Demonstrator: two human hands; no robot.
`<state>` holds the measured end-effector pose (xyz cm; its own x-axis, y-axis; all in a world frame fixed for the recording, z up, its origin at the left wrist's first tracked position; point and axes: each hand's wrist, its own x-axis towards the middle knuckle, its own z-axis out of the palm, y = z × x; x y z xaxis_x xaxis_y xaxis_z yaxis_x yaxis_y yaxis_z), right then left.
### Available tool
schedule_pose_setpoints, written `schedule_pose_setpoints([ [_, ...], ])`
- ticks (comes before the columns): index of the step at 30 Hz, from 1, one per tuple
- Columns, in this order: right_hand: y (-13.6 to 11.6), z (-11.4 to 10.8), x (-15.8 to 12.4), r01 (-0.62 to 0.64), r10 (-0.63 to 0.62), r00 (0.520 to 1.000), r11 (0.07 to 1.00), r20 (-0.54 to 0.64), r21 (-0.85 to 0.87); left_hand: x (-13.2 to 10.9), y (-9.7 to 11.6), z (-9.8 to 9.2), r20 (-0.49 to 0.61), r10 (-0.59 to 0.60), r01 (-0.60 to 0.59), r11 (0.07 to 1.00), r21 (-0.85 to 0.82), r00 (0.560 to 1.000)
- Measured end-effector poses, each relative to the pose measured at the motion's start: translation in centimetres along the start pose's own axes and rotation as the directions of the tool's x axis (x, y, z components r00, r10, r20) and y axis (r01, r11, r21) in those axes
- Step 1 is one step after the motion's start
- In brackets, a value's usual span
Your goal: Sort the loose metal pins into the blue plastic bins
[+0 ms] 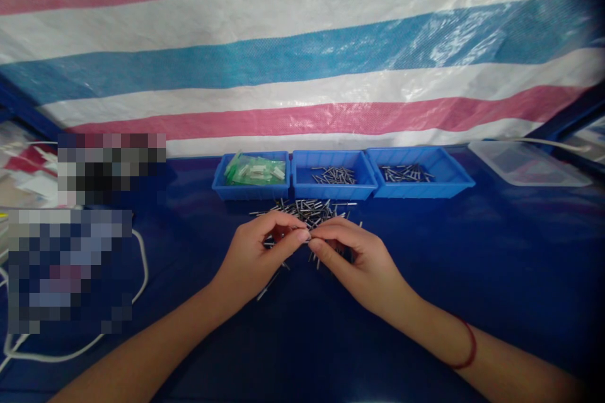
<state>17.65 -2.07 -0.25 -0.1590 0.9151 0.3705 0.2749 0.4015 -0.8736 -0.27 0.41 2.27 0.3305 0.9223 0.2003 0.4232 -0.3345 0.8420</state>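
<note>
My left hand point(258, 250) is closed in a pinch, thumb against forefinger, on a small, thin metal piece that looks like a blind rivet. Fingertip to fingertip with it, my right hand point(362, 262) also pinches, at the other end of the same piece. The fingers cover most of that rivet. Below and behind both hands lies a loose pile of blind rivets point(309, 209), silvery and dark, on the blue tabletop point(302, 340). A few strays are scattered near the left hand.
Behind the pile stand three blue bins: the left bin point(250, 192) holds a green plastic bag point(255, 170), the middle bin point(334, 191) and right bin point(428, 190) hold rivets. A clear plastic lid point(529, 165) lies at right. A white cable point(144, 264) loops at left.
</note>
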Motion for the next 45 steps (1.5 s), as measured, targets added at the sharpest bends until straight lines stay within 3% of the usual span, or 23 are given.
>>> schedule_pose_setpoints([
  [5,0.1,0.1,0.0,0.023,-0.023,1.000,1.000,0.009,-0.004,-0.1,0.1,0.0,0.020,0.016,-0.016,1.000,-0.001,1.000],
  [16,0.1,-0.6,0.2,0.038,-0.042,0.990,0.999,-0.133,-0.034,0.1,-0.2,0.0,0.033,0.017,-0.018,0.999,0.032,0.999],
  [23,-0.7,-1.7,0.8,0.101,-0.124,0.985,0.977,-0.117,-0.189,0.1,0.5,-0.3,0.134,0.028,-0.056,0.976,0.211,0.991],
  [26,0.1,-4.2,2.1,0.095,-0.206,0.935,0.929,-0.288,-0.357,0.3,1.0,-1.3,0.170,0.082,-0.143,0.913,0.382,0.982],
  [28,1.3,-6.5,3.1,0.018,-0.261,0.866,0.869,-0.427,-0.495,0.4,1.2,-2.3,0.247,0.090,-0.202,0.855,0.477,0.965],
  [30,2.8,-8.8,3.9,-0.089,-0.304,0.815,0.775,-0.492,-0.626,0.4,1.1,-3.5,0.334,0.058,-0.246,0.794,0.556,0.941],
  [33,4.6,-10.8,4.5,-0.182,-0.291,0.841,0.640,-0.456,-0.746,0.0,0.6,-5.0,0.402,-0.116,-0.189,0.742,0.643,0.908],
  [36,5.0,-10.4,4.5,-0.159,-0.274,0.867,0.640,-0.417,-0.752,-0.5,0.0,-5.7,0.431,-0.235,-0.123,0.745,0.656,0.871],
  [40,3.7,-8.2,3.9,-0.047,-0.275,0.905,0.695,-0.326,-0.717,-0.5,-0.5,-5.1,0.462,-0.241,-0.130,0.760,0.636,0.853],
  [45,2.5,-5.9,3.0,0.074,-0.264,0.944,0.750,-0.195,-0.658,0.2,-0.6,-3.7,0.490,-0.144,-0.240,0.733,0.636,0.859],
])
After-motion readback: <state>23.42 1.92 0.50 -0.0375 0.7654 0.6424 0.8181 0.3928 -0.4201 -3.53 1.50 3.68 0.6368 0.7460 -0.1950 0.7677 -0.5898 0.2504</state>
